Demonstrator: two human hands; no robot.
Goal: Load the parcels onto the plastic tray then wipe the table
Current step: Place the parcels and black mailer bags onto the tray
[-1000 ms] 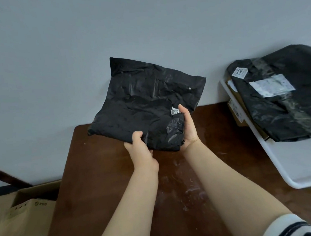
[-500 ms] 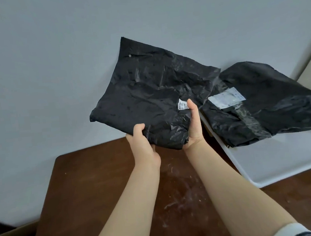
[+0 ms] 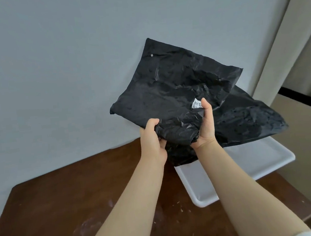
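Crinkled black plastic parcel (image 3: pixel 169 96), 2-handed

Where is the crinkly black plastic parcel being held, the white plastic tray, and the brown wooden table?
Crinkly black plastic parcel (image 3: pixel 169 90): head view, its upper face.
White plastic tray (image 3: pixel 252 163): head view, bare floor of the tray.
Brown wooden table (image 3: pixel 79 198): head view, bare top on the left.

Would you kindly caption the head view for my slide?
Both hands, left and right, carry a black parcel toward the white tray holding another parcel.
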